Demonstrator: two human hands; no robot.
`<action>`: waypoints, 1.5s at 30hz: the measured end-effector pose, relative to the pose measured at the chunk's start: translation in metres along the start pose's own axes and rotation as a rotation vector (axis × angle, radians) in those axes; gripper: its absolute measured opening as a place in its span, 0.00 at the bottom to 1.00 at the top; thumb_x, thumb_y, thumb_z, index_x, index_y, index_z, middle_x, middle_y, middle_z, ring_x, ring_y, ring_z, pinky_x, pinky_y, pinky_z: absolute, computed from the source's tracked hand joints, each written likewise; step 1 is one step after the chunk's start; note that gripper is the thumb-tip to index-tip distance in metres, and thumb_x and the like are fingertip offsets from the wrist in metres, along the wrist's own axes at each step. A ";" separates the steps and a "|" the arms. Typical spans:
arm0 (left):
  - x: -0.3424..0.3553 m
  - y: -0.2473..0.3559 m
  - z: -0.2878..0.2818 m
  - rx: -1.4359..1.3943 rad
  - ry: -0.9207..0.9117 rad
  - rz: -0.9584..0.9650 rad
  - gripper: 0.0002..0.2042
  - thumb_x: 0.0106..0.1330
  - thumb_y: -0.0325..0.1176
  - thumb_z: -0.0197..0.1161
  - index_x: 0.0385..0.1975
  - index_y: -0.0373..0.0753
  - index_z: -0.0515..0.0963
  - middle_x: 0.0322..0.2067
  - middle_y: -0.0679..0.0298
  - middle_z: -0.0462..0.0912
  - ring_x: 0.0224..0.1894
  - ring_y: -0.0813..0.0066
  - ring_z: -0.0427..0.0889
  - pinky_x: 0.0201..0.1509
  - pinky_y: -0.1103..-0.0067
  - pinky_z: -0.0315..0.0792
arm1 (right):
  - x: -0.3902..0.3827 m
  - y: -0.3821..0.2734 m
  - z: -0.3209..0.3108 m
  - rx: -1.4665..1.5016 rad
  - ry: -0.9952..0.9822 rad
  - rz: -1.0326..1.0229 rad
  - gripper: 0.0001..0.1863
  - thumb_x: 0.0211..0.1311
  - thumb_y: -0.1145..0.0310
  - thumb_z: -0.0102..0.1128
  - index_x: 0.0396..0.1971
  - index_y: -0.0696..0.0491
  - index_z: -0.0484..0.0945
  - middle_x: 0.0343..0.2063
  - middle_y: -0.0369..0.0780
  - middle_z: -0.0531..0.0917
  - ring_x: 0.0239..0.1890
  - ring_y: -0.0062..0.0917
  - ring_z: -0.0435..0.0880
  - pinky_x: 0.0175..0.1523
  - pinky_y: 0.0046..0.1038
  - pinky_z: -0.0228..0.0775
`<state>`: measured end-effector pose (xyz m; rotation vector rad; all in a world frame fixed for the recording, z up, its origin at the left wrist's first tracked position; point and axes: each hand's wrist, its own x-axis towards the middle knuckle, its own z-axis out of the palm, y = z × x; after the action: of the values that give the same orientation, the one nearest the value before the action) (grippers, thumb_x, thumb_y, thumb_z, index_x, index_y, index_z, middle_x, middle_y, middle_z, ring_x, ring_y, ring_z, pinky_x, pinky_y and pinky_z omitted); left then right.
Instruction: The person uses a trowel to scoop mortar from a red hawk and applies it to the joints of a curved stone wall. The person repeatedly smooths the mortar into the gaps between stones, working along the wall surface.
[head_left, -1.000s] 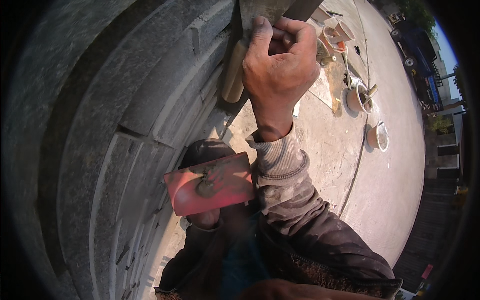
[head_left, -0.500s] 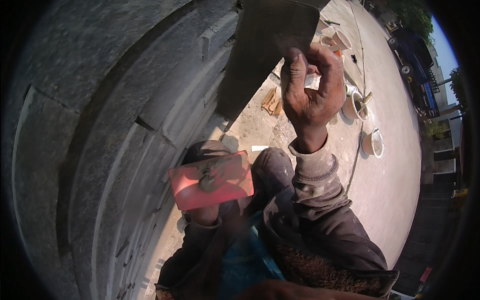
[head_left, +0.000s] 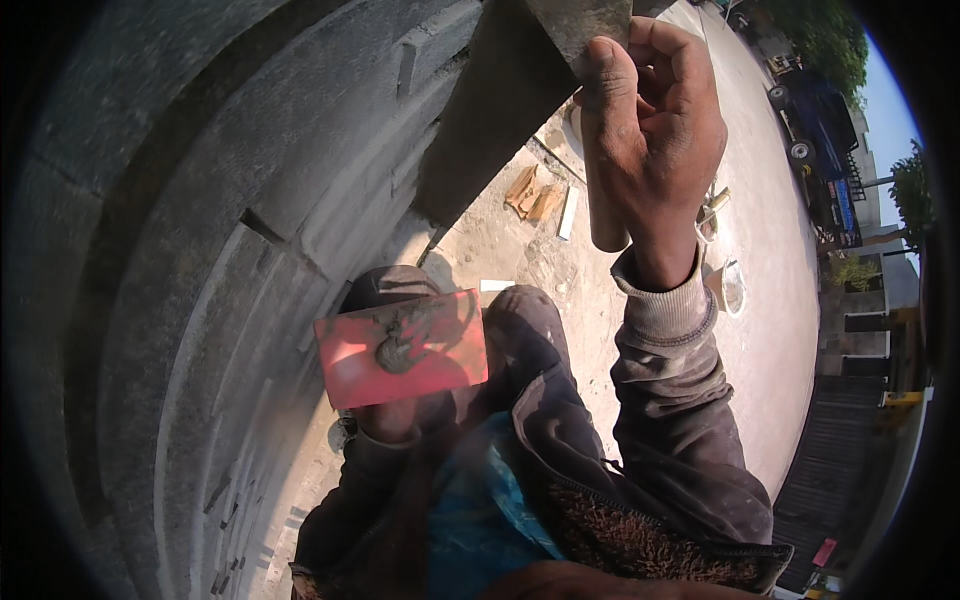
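My right hand (head_left: pixel 655 150) is closed round a trowel, its cylindrical handle (head_left: pixel 610 240) hanging below the fingers and its metal blade (head_left: pixel 575 25) at the top of the view, beside the grey stepped block wall (head_left: pixel 280 150). My left hand (head_left: pixel 392 420), mostly hidden, holds a pink-red rectangular board (head_left: pixel 440 360) from beneath, low beside the wall. A lump of wet grey mortar (head_left: pixel 398 345) sits on the board. My knees (head_left: pixel 525 310) show behind and to the right of the board.
Broken brown pieces (head_left: pixel 535 195) and white strips (head_left: pixel 568 212) lie on the pale concrete ground (head_left: pixel 770 300). A white bucket (head_left: pixel 730 285) stands to the right, partly behind my forearm. A dark blue truck (head_left: pixel 815 130), trees (head_left: pixel 820 40) and a dark gate (head_left: pixel 810 480) are at the far right.
My right hand has moved rightward with the trowel, dipping down and then rising again. The board has shifted a little left and up in the view, and more ground shows between wall and hand.
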<state>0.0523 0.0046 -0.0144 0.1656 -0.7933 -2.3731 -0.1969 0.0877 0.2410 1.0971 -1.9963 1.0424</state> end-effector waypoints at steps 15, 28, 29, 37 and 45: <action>0.000 0.000 -0.003 0.017 0.040 0.030 0.34 0.69 0.44 0.68 0.69 0.38 0.62 0.63 0.58 0.72 0.67 0.62 0.73 0.69 0.61 0.72 | 0.002 -0.005 -0.005 -0.514 -0.042 -0.201 0.12 0.68 0.73 0.66 0.47 0.59 0.77 0.34 0.43 0.85 0.35 0.27 0.87 0.41 0.27 0.81; 0.022 0.007 0.023 0.202 -0.032 0.254 0.34 0.68 0.44 0.68 0.69 0.36 0.62 0.64 0.57 0.71 0.68 0.60 0.72 0.69 0.62 0.71 | -0.137 -0.062 -0.082 0.504 -0.343 0.741 0.14 0.70 0.78 0.63 0.52 0.61 0.73 0.36 0.37 0.83 0.34 0.15 0.80 0.39 0.18 0.72; 0.022 0.008 0.017 0.253 -0.059 0.259 0.35 0.67 0.44 0.69 0.69 0.35 0.62 0.65 0.57 0.71 0.68 0.60 0.71 0.69 0.62 0.70 | -0.145 -0.066 -0.078 0.537 -0.358 0.749 0.13 0.70 0.78 0.64 0.51 0.61 0.74 0.35 0.37 0.84 0.34 0.15 0.81 0.39 0.18 0.73; 0.023 0.000 0.020 0.255 -0.088 0.327 0.41 0.64 0.42 0.73 0.72 0.34 0.58 0.67 0.54 0.69 0.70 0.62 0.69 0.72 0.64 0.65 | -0.187 -0.074 -0.059 0.599 -0.445 0.766 0.10 0.65 0.78 0.69 0.42 0.59 0.76 0.31 0.38 0.84 0.32 0.17 0.82 0.38 0.20 0.72; 0.016 0.002 0.020 0.225 -0.068 0.343 0.38 0.65 0.39 0.71 0.71 0.33 0.60 0.67 0.57 0.69 0.69 0.62 0.69 0.70 0.65 0.68 | -0.193 -0.066 -0.044 0.338 -0.378 0.488 0.10 0.59 0.79 0.72 0.39 0.59 0.79 0.30 0.44 0.84 0.31 0.30 0.84 0.35 0.25 0.73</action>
<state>0.0342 0.0041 0.0041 0.0371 -1.0325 -1.9743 -0.0441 0.1764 0.1299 1.0573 -2.5362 1.5620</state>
